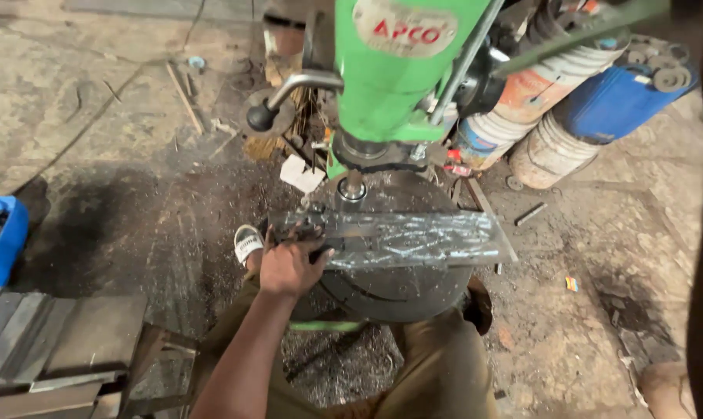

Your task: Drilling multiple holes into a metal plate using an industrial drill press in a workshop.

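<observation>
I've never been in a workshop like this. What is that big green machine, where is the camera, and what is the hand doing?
The camera sits on the person's head and looks down, so you see their own arm and knees. The green machine is an upright drill; its spindle points down at a round metal table. Across that table lies a flat metal plate, shiny with scratches. The left hand presses on the plate's left end. The right hand is not clearly in view. Metal shavings cover the floor, with buckets behind and grey bars stacked at left.
</observation>
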